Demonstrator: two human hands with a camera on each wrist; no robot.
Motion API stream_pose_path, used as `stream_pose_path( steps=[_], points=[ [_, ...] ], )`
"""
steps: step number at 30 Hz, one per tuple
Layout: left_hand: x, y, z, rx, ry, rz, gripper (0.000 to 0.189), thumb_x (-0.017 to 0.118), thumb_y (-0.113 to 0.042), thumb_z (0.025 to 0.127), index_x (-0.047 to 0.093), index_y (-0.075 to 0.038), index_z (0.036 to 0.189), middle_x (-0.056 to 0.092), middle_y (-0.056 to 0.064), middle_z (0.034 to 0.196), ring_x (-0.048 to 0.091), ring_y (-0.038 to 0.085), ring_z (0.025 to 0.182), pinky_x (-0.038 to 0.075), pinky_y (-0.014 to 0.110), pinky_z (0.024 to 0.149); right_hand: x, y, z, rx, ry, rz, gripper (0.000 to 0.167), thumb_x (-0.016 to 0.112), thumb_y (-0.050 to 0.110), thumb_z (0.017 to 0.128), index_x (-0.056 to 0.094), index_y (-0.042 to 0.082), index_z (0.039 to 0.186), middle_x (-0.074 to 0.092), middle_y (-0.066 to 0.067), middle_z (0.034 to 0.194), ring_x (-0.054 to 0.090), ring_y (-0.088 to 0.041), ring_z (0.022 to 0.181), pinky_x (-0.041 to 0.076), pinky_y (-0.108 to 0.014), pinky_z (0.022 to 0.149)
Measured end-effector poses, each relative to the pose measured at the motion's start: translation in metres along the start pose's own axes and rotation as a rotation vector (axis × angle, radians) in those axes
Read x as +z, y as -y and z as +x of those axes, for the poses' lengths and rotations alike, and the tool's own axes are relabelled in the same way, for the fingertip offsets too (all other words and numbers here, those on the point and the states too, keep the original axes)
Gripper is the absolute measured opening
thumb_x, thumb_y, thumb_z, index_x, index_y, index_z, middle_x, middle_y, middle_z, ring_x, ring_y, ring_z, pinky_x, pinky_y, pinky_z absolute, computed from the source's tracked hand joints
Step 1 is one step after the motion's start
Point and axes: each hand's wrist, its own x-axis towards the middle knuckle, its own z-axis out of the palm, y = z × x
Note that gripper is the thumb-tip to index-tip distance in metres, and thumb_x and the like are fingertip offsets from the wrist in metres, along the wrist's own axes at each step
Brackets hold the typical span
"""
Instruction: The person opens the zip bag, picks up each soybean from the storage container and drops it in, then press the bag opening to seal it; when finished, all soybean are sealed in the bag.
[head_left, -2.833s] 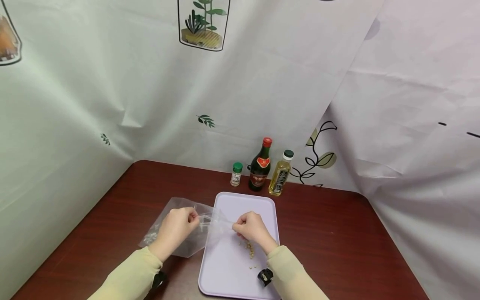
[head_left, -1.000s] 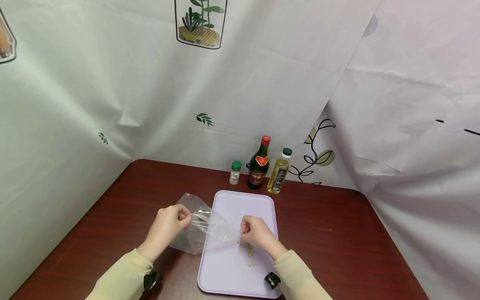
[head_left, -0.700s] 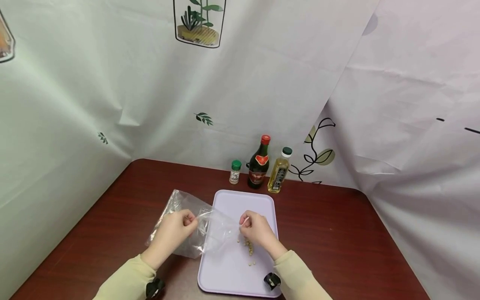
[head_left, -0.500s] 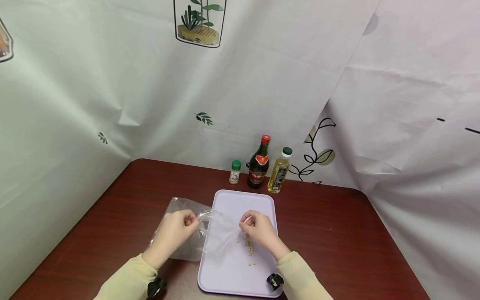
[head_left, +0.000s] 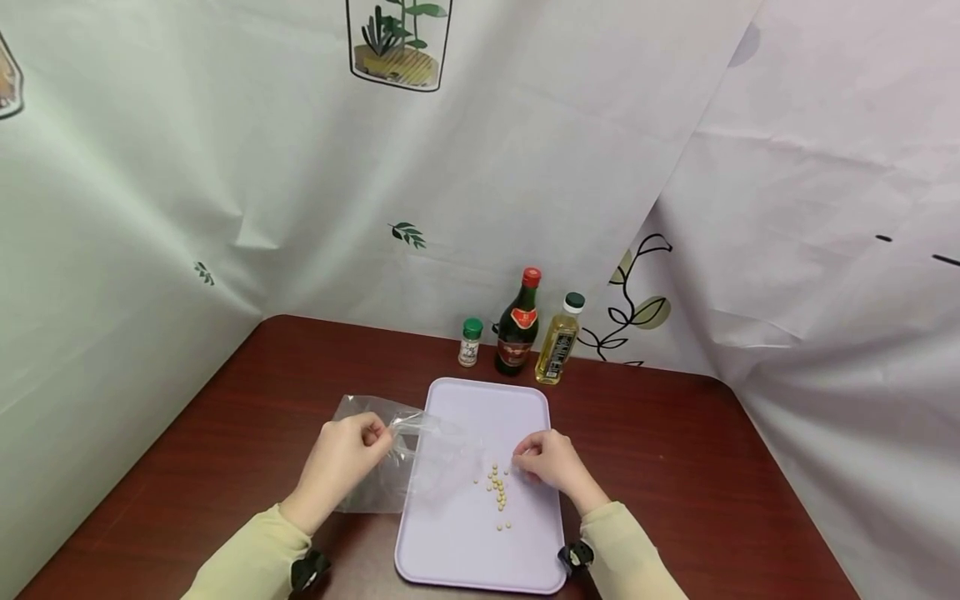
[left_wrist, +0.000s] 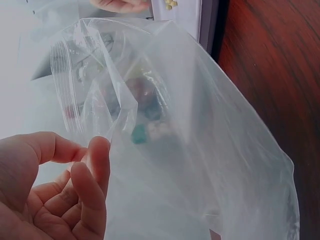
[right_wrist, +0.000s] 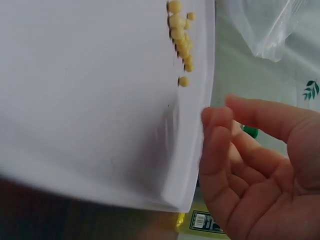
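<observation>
My left hand (head_left: 341, 462) pinches the upper edge of a clear zip bag (left_wrist: 215, 150) between thumb and fingertips. The bag hangs with its ridged zip strip (left_wrist: 65, 82) toward the right hand, and its mouth reaches over the lilac tray (head_left: 468, 554). Small round yellow beans (head_left: 500, 492) lie scattered in a loose line on that tray. Just right of the beans is my right hand (head_left: 555, 460), fingers loosely bent and apart from the bag. In the right wrist view its thumb and fingertips (right_wrist: 217, 117) come close together, with nothing visible between them.
Behind the tray stand a green-capped shaker (head_left: 469, 343), a dark bottle with a red cap (head_left: 517, 333) and a yellow oil bottle (head_left: 557, 346). The dark red table (head_left: 652, 483) meets a printed white cloth (head_left: 337, 192) at its back and sides.
My right hand has let go of the bag's edge and moved right, toward the tray's right rim, uncovering more beans. My left hand still pinches the bag and has shifted slightly left.
</observation>
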Motion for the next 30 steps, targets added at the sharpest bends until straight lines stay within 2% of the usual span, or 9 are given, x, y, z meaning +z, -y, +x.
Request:
stream_pose_path(
  steps=[5, 10, 16, 22, 30],
  points=[
    [-0.001, 0.0, 0.0, -0.01, 0.011, 0.0, 0.016, 0.066, -0.009, 0.075, 0.058, -0.016, 0.064, 0.044, -0.009, 0.052, 0.039, 0.007, 0.048, 0.032, 0.023, 0.046, 0.002, 0.0, 0.003, -0.026, 0.084, -0.05, 0.007, 0.071, 0.004, 0.076, 0.064, 0.005, 0.074, 0.053, 0.002, 0.053, 0.048, -0.009, 0.047, 0.041, -0.025, 0.048],
    [0.0, 0.0, 0.0, -0.018, 0.019, -0.003, 0.015, 0.066, -0.009, 0.075, 0.058, -0.016, 0.064, 0.044, -0.009, 0.052, 0.039, 0.007, 0.048, 0.032, 0.023, 0.046, 0.009, 0.0, 0.005, -0.024, 0.117, -0.078, 0.015, 0.074, 0.003, 0.073, 0.06, 0.006, 0.069, 0.05, 0.004, 0.053, 0.046, -0.008, 0.047, 0.04, -0.025, 0.047],
    [-0.001, -0.001, 0.001, -0.017, 0.015, -0.01, 0.015, 0.066, -0.01, 0.076, 0.058, -0.016, 0.064, 0.045, -0.009, 0.053, 0.039, 0.008, 0.048, 0.033, 0.023, 0.045, 0.014, 0.0, 0.007, -0.038, 0.145, -0.068, 0.013, 0.071, 0.0, 0.071, 0.059, 0.005, 0.07, 0.048, 0.004, 0.054, 0.046, -0.008, 0.046, 0.04, -0.025, 0.047],
    [0.001, 0.001, 0.0, -0.006, 0.008, 0.001, 0.015, 0.067, -0.01, 0.076, 0.06, -0.016, 0.065, 0.047, -0.009, 0.054, 0.041, 0.007, 0.049, 0.034, 0.023, 0.047, 0.015, 0.001, 0.007, -0.032, 0.128, -0.084, 0.013, 0.072, 0.001, 0.072, 0.06, 0.006, 0.07, 0.048, 0.004, 0.054, 0.046, -0.008, 0.046, 0.039, -0.024, 0.046],
    [0.004, 0.003, 0.0, -0.012, 0.026, 0.014, 0.014, 0.067, -0.011, 0.076, 0.06, -0.016, 0.065, 0.049, -0.009, 0.054, 0.043, 0.007, 0.051, 0.036, 0.023, 0.05, 0.014, 0.005, 0.006, -0.118, 0.024, -0.056, 0.009, 0.071, 0.009, 0.077, 0.063, 0.008, 0.073, 0.051, 0.005, 0.058, 0.047, -0.007, 0.052, 0.04, -0.023, 0.049]
  ],
)
